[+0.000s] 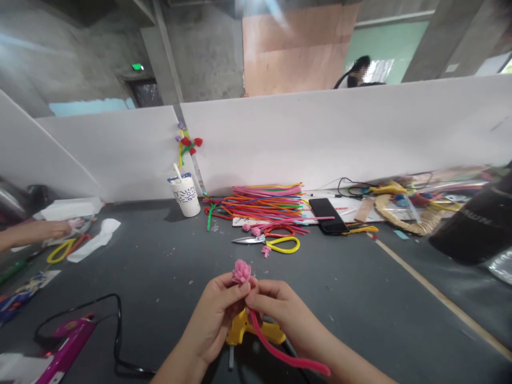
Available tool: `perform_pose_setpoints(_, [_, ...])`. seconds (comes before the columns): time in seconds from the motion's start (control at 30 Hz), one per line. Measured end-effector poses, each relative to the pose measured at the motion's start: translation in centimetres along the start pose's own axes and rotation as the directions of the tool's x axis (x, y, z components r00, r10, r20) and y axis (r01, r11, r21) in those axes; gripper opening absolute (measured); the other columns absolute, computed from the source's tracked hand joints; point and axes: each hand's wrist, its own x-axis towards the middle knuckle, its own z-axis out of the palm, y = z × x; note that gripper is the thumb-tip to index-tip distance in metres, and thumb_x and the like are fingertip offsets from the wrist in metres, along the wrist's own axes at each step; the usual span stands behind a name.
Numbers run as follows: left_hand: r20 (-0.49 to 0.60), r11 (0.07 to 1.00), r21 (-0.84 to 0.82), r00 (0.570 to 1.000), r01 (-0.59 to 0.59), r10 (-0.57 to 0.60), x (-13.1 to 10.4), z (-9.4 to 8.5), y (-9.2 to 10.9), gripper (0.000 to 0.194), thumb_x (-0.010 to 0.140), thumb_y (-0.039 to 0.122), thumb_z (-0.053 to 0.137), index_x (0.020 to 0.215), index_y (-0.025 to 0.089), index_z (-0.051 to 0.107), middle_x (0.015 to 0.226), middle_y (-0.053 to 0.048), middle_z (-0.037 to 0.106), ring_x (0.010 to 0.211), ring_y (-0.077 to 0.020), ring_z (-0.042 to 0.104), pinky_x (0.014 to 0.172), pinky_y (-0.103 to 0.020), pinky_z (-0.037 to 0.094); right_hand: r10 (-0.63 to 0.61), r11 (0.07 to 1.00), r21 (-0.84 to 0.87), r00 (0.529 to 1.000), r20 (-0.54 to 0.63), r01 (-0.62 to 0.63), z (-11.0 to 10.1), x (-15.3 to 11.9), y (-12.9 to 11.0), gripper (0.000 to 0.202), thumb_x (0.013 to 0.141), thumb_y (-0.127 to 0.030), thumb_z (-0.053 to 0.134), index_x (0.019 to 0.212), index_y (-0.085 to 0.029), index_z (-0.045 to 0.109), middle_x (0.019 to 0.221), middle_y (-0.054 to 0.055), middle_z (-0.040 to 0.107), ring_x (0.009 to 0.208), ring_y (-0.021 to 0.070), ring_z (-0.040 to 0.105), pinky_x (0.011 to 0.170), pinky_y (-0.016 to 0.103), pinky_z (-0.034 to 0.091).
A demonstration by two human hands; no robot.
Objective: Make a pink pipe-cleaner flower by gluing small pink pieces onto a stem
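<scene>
Close in front of me, my left hand pinches a small pink fuzzy flower between thumb and fingers. My right hand meets it, with thumb and fingertips closed on a bright pink pipe cleaner. The strip's free end curves down to the right; where it meets the flower is hidden by my fingers. Below both hands lies a yellow glue gun, partly covered. Beyond them rest scissors with red and yellow handles, and small pink flowers near the blades.
A pile of coloured pipe cleaners lies by the white partition, with a black phone beside it. Left stand a white cup and a magenta glue gun with a cord. Another person's hand works at far left. A black container stands right.
</scene>
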Motion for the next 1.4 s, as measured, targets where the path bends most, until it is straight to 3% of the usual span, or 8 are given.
perform_pose_setpoints(0.43, [-0.051, 0.996, 0.09, 0.998, -0.023, 0.027, 0.1, -0.2, -0.2, 0.025, 0.048, 0.024, 0.091, 0.058, 0.013, 0.071, 0.055, 0.0, 0.063, 0.047, -0.009, 0.053, 0.048, -0.019, 0.043, 0.032, 0.995, -0.096, 0.99, 0.136, -0.019, -1.1, 0.2, -0.3, 0.021, 0.065, -0.036, 0.066, 0.06, -0.016, 0.06, 0.055, -0.003, 0.053, 0.054, 0.01, 0.045, 0.059, 0.024, 0.037])
perform_pose_setpoints(0.53, [-0.024, 0.973, 0.186, 0.99, -0.135, 0.141, 0.3, -0.5, 0.1, 0.02, 0.052, 0.019, 0.088, 0.057, 0.015, 0.07, 0.056, 0.003, 0.057, 0.052, -0.0087, 0.049, 0.051, -0.018, 0.04, -0.006, 0.985, -0.172, 0.99, 0.138, 0.029, -1.3, 0.3, -0.4, 0.019, 0.068, -0.034, 0.062, 0.061, -0.016, 0.06, 0.055, -0.003, 0.052, 0.053, 0.0102, 0.045, 0.058, 0.024, 0.036])
perform_pose_setpoints(0.6, [0.031, 0.882, 0.348, 0.944, -0.318, 0.329, 0.2, -0.7, 0.3, 0.017, 0.058, 0.015, 0.084, 0.054, 0.016, 0.068, 0.058, 0.003, 0.054, 0.057, -0.0099, 0.048, 0.054, -0.019, 0.039, -0.076, 0.966, -0.239, 0.99, 0.116, 0.102, -1.3, 0.5, -0.5, 0.018, 0.071, -0.033, 0.06, 0.062, -0.017, 0.061, 0.058, -0.003, 0.053, 0.056, 0.0114, 0.046, 0.059, 0.025, 0.036])
perform_pose_setpoints(0.7, [0.142, 0.628, 0.561, 0.81, -0.539, 0.569, -0.2, -0.8, 0.4, 0.016, 0.064, 0.011, 0.077, 0.054, 0.019, 0.067, 0.061, 0.002, 0.055, 0.06, -0.0129, 0.049, 0.056, -0.021, 0.039, -0.23, 0.904, -0.353, 0.97, 0.077, 0.242, -1.3, 0.4, -0.6, 0.009, 0.071, -0.024, 0.062, 0.065, -0.018, 0.063, 0.066, -0.002, 0.056, 0.066, 0.0141, 0.048, 0.064, 0.026, 0.037])
perform_pose_setpoints(0.8, [0.232, 0.447, 0.641, 0.712, -0.624, 0.663, -0.9, -0.7, 0.1, 0.014, 0.068, 0.013, 0.074, 0.057, 0.021, 0.069, 0.061, 0.0, 0.058, 0.058, -0.0152, 0.051, 0.054, -0.023, 0.038, -0.35, 0.826, -0.432, 0.93, 0.111, 0.362, -1.3, 0.1, -0.8, 0.004, 0.067, -0.016, 0.066, 0.068, -0.02, 0.065, 0.073, -0.001, 0.061, 0.073, 0.0166, 0.051, 0.07, 0.027, 0.038])
perform_pose_setpoints(0.9, [0.316, 0.371, 0.635, 0.666, -0.678, 0.676, -1.5, -0.6, 0.0, 0.01, 0.071, 0.015, 0.074, 0.064, 0.023, 0.075, 0.062, -0.002, 0.06, 0.057, -0.0162, 0.053, 0.052, -0.024, 0.039, -0.456, 0.705, -0.507, 0.864, 0.213, 0.496, -1.5, -0.2, -0.8, 0.01, 0.08, -0.025, 0.064, 0.071, -0.021, 0.066, 0.075, 0.002, 0.064, 0.073, 0.0172, 0.054, 0.07, 0.028, 0.039])
perform_pose_setpoints(1.1, [0.458, 0.319, 0.639, 0.68, -0.699, 0.572, -1.9, -0.7, 1.3, 0.025, 0.075, 0.008, 0.07, 0.085, 0.028, 0.08, 0.072, -0.006, 0.07, 0.066, -0.0193, 0.063, 0.06, -0.025, 0.047, -0.465, 0.642, -0.539, 0.836, 0.292, 0.545, -2.3, 0.1, -1.0, 0.029, 0.092, -0.04, 0.056, 0.075, -0.02, 0.069, 0.074, 0.003, 0.068, 0.073, 0.0172, 0.058, 0.068, 0.028, 0.04])
perform_pose_setpoints(1.4, [0.412, 0.357, 0.662, 0.718, -0.659, 0.562, -1.6, -0.6, 1.1, 0.02, 0.067, 0.002, 0.067, 0.059, 0.021, 0.065, 0.06, 0.001, 0.055, 0.055, -0.0133, 0.049, 0.05, -0.022, 0.037, -0.37, 0.679, -0.483, 0.825, 0.427, 0.553, -2.1, 0.2, -1.0, 0.041, 0.094, -0.045, 0.052, 0.062, -0.02, 0.056, 0.066, 0.001, 0.06, 0.068, 0.0155, 0.053, 0.066, 0.027, 0.04])
